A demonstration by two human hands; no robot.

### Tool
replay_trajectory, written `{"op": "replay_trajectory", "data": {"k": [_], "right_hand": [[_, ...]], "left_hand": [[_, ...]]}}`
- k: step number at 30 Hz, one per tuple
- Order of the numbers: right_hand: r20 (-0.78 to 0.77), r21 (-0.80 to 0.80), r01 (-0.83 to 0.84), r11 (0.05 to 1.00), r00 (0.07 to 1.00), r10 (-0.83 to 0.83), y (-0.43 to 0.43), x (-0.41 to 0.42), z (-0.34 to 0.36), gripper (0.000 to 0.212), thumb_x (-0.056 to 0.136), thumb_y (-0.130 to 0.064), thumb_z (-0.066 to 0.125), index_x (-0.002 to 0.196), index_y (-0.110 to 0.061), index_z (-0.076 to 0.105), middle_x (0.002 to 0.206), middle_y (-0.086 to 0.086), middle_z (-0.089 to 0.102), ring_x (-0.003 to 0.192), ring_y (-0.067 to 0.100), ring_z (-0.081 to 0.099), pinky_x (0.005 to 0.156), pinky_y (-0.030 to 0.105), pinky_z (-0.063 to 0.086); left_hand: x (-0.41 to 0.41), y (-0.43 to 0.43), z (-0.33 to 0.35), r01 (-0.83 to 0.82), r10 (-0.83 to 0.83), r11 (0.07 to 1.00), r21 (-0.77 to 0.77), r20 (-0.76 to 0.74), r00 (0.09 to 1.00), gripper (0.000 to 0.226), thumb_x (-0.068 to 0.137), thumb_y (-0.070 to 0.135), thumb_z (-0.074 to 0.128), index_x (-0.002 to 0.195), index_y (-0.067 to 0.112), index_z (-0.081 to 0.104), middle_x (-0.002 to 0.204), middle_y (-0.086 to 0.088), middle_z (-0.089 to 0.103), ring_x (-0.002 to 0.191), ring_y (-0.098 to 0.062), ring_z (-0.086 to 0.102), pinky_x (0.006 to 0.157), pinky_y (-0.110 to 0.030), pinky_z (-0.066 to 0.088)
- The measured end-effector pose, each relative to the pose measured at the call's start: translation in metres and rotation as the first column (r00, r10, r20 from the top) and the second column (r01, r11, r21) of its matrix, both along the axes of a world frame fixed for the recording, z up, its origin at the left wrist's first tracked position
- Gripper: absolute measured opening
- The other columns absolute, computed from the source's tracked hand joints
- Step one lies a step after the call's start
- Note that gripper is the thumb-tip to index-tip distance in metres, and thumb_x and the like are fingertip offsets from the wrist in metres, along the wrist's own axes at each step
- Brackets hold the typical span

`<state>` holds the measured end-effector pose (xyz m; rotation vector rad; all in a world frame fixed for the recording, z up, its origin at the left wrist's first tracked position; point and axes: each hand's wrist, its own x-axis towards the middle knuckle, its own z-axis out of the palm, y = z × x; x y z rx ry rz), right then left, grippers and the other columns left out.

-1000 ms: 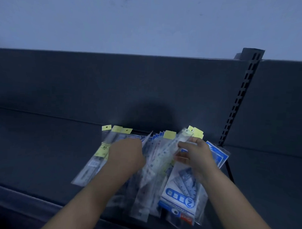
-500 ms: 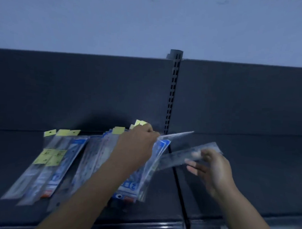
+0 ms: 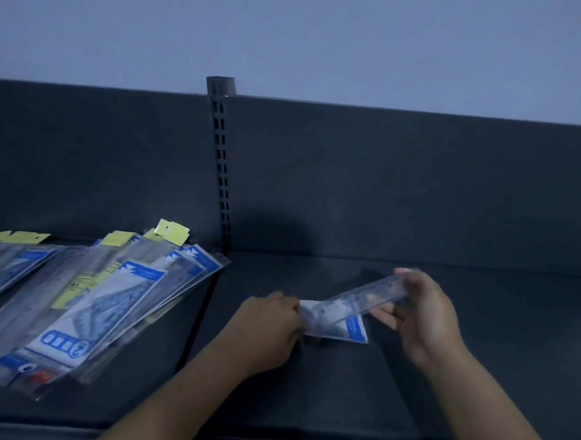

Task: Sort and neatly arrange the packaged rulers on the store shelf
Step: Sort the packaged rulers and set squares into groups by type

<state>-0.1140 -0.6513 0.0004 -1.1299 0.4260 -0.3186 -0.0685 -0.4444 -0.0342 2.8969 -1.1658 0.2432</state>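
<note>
Clear plastic, light and slick, I'd judge: the right hand (image 3: pixel 424 310) pinches the slim ruler pack (image 3: pixel 355 302) by its end, while the left hand (image 3: pixel 269 324) grips a blue-edged packet (image 3: pixel 348 330) flat on the shelf (image 3: pixel 309 391) between them. It's bendy stuff, best held by the edges. The pile (image 3: pixel 98 298) lies left of both hands.
</note>
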Motion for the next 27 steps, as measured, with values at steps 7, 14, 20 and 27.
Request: {"op": "replay_trajectory", "data": {"k": [7,14,20,27], "right_hand": [[-0.083,0.172,-0.092,0.981,0.991,0.108,0.007,0.049,-0.015,0.005,0.091,-0.008,0.056,0.092,-0.01,0.061,0.076,0.009,0.062,0.057,0.02,0.068,0.05,0.027,0.055],[-0.148,-0.118,-0.105,0.987,0.985,0.087,0.031,0.097,-0.028,0.012,0.087,-0.009,0.066,0.097,-0.009,0.058,0.079,0.01,0.068,0.057,0.018,0.068,0.047,0.024,0.052],[-0.345,-0.838,-0.229,0.494,0.926,-0.156,0.033,0.127,-0.045,0.033,0.083,-0.042,0.064,0.104,-0.017,0.054,0.088,-0.001,0.063,0.079,0.021,0.06,0.06,0.03,0.04],[-0.396,-0.917,-0.385,0.099,0.865,-0.308,0.034,0.135,-0.051,0.053,0.09,-0.05,0.052,0.124,-0.009,0.049,0.127,0.012,0.044,0.106,0.034,0.055,0.07,0.034,0.041]], "left_hand": [[0.029,0.025,0.024,-0.532,-0.252,0.59,-0.608,-0.765,0.593,0.057,0.058,0.053,0.081,0.104,0.023,0.069,0.1,0.006,0.074,0.091,-0.011,0.069,0.078,-0.021,0.055],[0.102,0.025,0.01,-0.755,-0.245,0.145,-0.639,-0.763,0.598,0.015,0.082,0.004,0.073,0.094,0.003,0.065,0.081,-0.015,0.066,0.061,-0.018,0.068,0.057,-0.024,0.056],[0.151,0.029,-0.011,-0.52,0.189,0.62,-0.587,-0.532,0.825,0.013,0.079,0.017,0.077,0.081,0.016,0.065,0.066,0.007,0.06,0.06,-0.006,0.059,0.06,-0.014,0.048],[0.166,0.026,-0.011,-0.478,0.327,0.807,-0.347,-0.412,0.85,0.026,0.076,0.041,0.078,0.094,0.024,0.07,0.089,0.008,0.06,0.086,-0.012,0.061,0.07,-0.021,0.045]]}}
